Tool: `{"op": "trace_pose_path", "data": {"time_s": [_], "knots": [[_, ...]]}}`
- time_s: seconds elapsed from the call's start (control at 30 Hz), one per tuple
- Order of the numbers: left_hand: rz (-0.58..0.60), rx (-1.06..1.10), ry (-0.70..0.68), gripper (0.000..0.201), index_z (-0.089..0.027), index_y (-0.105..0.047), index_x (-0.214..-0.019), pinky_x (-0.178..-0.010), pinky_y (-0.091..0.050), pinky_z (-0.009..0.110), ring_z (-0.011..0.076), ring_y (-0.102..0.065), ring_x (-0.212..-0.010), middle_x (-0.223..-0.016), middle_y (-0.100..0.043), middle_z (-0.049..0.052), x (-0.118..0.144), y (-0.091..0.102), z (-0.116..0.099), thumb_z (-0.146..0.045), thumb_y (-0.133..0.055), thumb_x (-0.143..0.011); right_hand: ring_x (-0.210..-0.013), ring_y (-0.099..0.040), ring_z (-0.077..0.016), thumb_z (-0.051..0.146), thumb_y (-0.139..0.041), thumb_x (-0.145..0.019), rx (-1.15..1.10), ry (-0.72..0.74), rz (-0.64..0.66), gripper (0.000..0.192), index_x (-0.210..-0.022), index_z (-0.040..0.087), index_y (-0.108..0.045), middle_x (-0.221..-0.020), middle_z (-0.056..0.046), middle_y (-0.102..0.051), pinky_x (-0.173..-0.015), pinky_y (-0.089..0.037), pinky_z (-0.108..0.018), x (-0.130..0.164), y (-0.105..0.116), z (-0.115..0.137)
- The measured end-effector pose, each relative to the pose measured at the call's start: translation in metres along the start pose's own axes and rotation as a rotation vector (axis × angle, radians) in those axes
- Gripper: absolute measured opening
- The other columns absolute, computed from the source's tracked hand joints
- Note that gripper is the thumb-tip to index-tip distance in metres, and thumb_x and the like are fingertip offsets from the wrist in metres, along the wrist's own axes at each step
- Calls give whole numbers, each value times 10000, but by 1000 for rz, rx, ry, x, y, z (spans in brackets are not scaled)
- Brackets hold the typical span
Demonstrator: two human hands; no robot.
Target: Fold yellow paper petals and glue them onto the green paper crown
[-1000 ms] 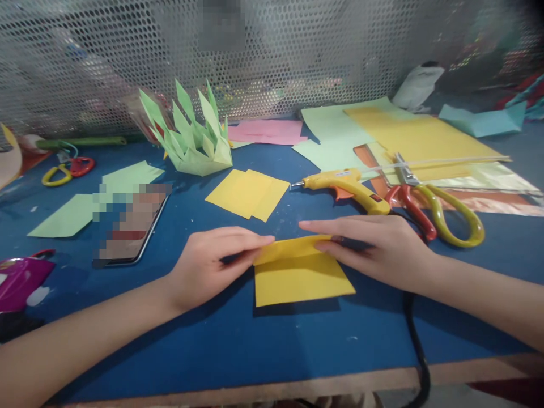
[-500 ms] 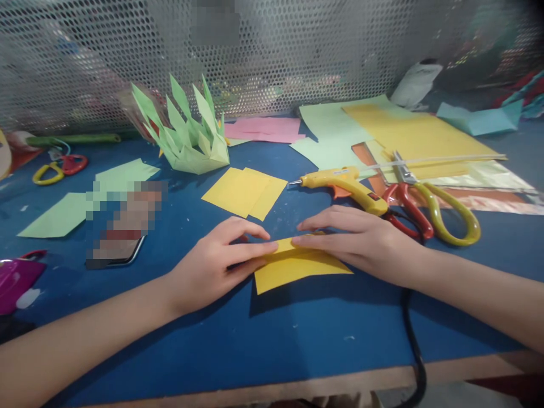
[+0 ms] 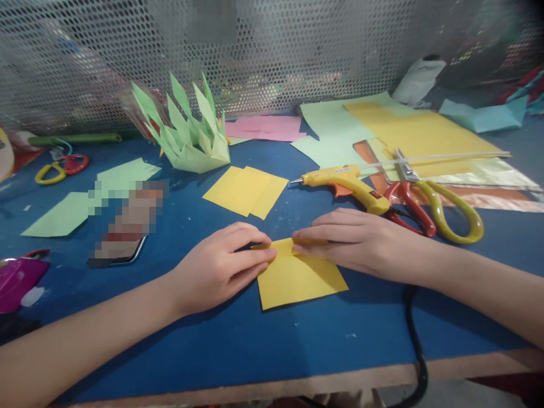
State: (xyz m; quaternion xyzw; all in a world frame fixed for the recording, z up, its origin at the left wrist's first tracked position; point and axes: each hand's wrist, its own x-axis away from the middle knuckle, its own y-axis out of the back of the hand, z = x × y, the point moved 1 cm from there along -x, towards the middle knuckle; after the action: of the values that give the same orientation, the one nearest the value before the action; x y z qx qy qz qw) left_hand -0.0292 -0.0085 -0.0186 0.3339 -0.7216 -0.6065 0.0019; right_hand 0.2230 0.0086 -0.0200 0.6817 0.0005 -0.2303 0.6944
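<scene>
A yellow sheet of paper (image 3: 301,283) lies on the blue table in front of me, its near part flat. My left hand (image 3: 227,260) pinches its upper left edge, the fingertips pressed together there. At the upper right edge, my right hand (image 3: 361,243) grips the same paper, thumb below and fingers on top. Whether the far edge is folded over is partly hidden by my fingers. Just beyond my hands rest overlapping yellow paper squares (image 3: 233,190). A yellow hot glue gun (image 3: 344,180) lies past my right hand, its nozzle pointing left.
Scissors (image 3: 454,212) with red and yellow handles lie right of the glue gun. Behind are stacked coloured sheets (image 3: 425,133) and a green folded-paper piece (image 3: 195,158) with pointed leaves. A phone (image 3: 138,249) and green paper pieces (image 3: 59,215) are at left. A black cable (image 3: 414,334) crosses the table edge.
The paper's near part has come down flatter and shows more of its face toward me. Both hands keep their hold on its far edge, with fingers shifted slightly.
</scene>
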Motion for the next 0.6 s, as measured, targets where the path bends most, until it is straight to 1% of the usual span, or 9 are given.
{"op": "trace_pose_path", "data": {"time_s": [0.17,0.37,0.5,0.6], "knots": [[-21,9,27,163,-106,-672,-986,-853,-520,328,181,-587,-958,-1007,-662,113,1,-1,1,-96,-554,-875,-1052,-570,-179,186,-246,-988,51,6,20,414,-1214,202,-593,-1298,-69,-578,-860,-480,-353,2,-2,-2],[-14,-11,-5,156,-81,-675,-970,-885,-514,335,194,-584,-986,-1025,-662,127,1,-1,0,-84,-556,-869,-1060,-579,-198,183,-304,-974,85,60,33,372,-1168,154,-620,-1259,-63,-608,-835,-497,-350,-2,4,-2],[-3,-97,-21,154,-95,-677,-973,-866,-527,355,208,-594,-980,-1029,-674,116,2,-2,-1,-106,-562,-870,-1095,-565,-201,172,-323,-952,72,56,80,382,-1224,182,-592,-1277,-64,-594,-862,-499,-362,-2,6,-2],[12,-155,-29,159,-111,-674,-982,-851,-536,357,210,-600,-988,-1051,-676,109,2,-1,-1,-124,-552,-880,-1134,-540,-212,153,-360,-920,24,55,98,401,-1271,171,-552,-1314,-71,-563,-904,-481,-382,-1,6,-3]]}}
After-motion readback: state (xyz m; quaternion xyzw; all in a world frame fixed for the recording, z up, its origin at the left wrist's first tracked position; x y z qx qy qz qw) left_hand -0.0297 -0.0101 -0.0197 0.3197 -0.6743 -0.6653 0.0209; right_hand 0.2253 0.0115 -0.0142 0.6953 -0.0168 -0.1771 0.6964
